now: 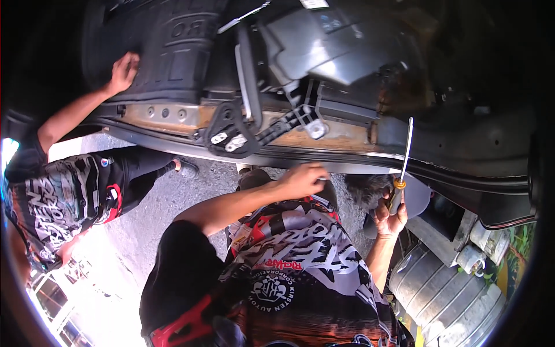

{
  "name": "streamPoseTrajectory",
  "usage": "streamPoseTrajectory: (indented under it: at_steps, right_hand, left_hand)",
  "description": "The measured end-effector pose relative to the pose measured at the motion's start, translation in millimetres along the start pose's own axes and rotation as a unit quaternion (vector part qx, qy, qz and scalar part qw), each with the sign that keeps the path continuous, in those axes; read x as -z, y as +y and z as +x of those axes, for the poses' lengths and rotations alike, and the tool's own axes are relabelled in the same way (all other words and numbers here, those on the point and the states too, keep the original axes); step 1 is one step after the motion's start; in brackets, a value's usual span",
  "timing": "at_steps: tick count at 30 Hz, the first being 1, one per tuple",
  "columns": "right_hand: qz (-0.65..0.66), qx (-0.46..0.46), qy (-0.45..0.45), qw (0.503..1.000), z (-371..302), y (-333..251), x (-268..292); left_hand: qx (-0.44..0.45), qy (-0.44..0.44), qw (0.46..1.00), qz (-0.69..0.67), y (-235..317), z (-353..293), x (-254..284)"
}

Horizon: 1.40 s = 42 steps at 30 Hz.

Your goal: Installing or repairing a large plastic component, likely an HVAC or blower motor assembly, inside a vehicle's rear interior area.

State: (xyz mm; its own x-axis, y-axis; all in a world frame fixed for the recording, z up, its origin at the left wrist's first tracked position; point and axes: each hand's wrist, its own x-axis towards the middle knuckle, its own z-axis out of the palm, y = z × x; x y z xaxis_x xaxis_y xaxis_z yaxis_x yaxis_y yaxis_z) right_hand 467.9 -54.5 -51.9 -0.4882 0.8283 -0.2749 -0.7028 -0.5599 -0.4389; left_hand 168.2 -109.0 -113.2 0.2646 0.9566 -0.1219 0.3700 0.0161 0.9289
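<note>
My right hand [391, 218] is wrapped round the amber-and-dark handle of a screwdriver [408, 147], its bright shaft pointing up past the car's door sill. My left hand [304, 180] is in front of my chest, just short of the sill [277, 159], with its fingers curled; whether something small is in them is hidden. Across the sill beyond it lie a black plastic part [228, 133] with two bright metal pieces and a black ribbed bracket [312, 124]. Neither hand touches these parts.
At the left stands another person, one hand [124, 73] over the black floor mat [173, 49]. A slim metal tool [244, 16] and a shiny dark panel [329, 49] are inside the car. A ribbed metal drum [445, 289] and concrete block [436, 237] stand at lower right.
</note>
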Motion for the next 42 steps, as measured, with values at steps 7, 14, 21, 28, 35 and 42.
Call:
streamPoseTrajectory:
  at_steps: [7, 14, 21, 28, 35, 42]
  right_hand:
    - [-0.036, -0.014, -0.03, 0.999, 5.5, 75.5, -52.0]
    - [-0.105, 0.016, -0.043, 0.993, -0.7, 132.3, -118.3]
    - [-0.142, 0.062, 0.001, 0.988, -15.7, 169.0, -154.3]
    - [-0.555, 0.184, 0.197, 0.787, -33.7, 137.1, -223.2]
    - [-0.606, 0.346, 0.15, 0.7, 23.8, 103.0, -288.4]
    - [-0.725, 0.322, 0.12, 0.598, 89.8, 111.4, -294.7]
  left_hand:
    - [0.104, 0.314, 0.933, 0.14, -105.4, -163.7, 99.3]
    - [0.127, 0.424, 0.886, 0.141, -146.3, -151.5, 181.6]
    - [0.115, 0.333, 0.913, 0.204, -160.6, -119.1, 208.7]
    - [-0.026, 0.435, 0.889, -0.137, -89.5, -139.6, 218.5]
    - [-0.024, 0.352, 0.934, -0.048, -5.4, -108.9, 265.7]
    - [-0.145, 0.183, 0.97, 0.071, 27.9, -66.5, 263.5]
